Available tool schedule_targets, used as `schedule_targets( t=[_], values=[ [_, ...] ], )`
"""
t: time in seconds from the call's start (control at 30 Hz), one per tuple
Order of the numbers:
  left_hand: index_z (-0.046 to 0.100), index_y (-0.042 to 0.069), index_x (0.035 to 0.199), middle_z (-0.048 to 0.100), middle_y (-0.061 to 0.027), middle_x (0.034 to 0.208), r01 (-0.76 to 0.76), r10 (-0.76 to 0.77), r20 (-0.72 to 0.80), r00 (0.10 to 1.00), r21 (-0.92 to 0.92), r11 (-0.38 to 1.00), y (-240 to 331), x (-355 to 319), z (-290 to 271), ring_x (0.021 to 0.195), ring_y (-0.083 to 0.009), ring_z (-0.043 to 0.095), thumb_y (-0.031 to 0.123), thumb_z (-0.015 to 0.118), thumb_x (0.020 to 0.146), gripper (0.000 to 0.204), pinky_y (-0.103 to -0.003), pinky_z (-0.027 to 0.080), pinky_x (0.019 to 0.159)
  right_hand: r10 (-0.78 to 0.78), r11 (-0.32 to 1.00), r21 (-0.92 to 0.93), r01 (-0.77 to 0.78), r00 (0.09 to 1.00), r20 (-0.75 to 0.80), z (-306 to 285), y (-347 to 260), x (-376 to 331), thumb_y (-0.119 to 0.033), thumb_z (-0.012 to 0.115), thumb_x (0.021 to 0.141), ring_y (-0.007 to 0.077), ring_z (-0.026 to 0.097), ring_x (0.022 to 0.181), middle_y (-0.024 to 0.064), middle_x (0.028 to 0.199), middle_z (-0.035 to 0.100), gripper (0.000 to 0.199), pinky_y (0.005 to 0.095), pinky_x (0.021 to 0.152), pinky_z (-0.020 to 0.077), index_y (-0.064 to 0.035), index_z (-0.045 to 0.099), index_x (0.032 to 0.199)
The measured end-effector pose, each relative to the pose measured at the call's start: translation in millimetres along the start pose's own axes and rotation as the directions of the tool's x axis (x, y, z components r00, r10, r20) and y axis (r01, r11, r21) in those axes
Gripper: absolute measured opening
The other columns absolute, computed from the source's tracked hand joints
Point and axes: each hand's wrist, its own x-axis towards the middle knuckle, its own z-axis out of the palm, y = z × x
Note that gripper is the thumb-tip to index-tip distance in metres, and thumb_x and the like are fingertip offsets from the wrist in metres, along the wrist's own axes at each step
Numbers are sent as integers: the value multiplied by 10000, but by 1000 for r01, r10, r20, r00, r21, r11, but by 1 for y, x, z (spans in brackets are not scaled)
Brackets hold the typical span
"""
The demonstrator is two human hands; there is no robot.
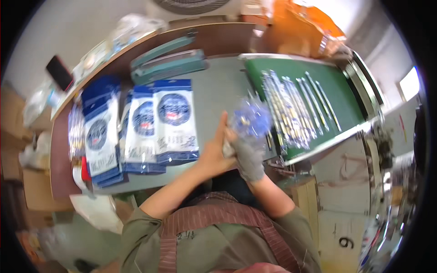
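Observation:
My right hand (248, 160), in a grey glove, is closed round a bundle of clear-wrapped sticks (251, 119). The bundle is seen nearly end-on, bluish and blurred, so its exact kind is hard to make out. Against the glove and the bundle's lower part rests my bare left hand (217, 152), with its index finger stretched upward. More slim sticks in clear wrappers (289, 109) lie side by side on a green conveyor belt (339, 86) to the right. Blue-and-white printed pouches (175, 123) lie flat in overlapping stacks left of my hands.
A teal metal holder (170, 66) stands at the back of the grey table (218, 82). An orange bag (305, 27) sits behind the belt. The belt's metal frame (325, 141) edges my right side. At far left, a phone (59, 73) leans by the raised table edge.

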Motion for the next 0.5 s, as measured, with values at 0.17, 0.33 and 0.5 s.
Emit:
schedule_targets(
  t=[0.17,0.33,0.5],
  values=[
    [347,49,1250,622,-114,1008,532,-134,576,807,-609,588,2,-75,9,898,-182,627,82,729,732,644,-311,517,791,51,836,543,-79,996,67,-22,-67,-24,-75,742,725,161,568,931,111,1308,462,849,301,800,495,-82,289,1442],
    [437,-13,1263,614,-132,1108,445,-244,449,859,-423,789,1,-121,-44,997,-199,612,185,745,783,604,-320,492,867,-3,901,327,-285,751,660,27,-7,-4,-130,694,777,134,613,724,73,838,656,243,263,621,511,-10,645,983],
    [552,7,1160,536,-174,1201,251,81,-358,930,780,573,-15,-195,-206,1114,-359,505,31,623,708,458,-412,440,949,109,726,460,-511,746,657,66,-14,-8,-185,678,792,154,620,638,89,735,652,215,270,607,519,3,649,894]
  ],
)
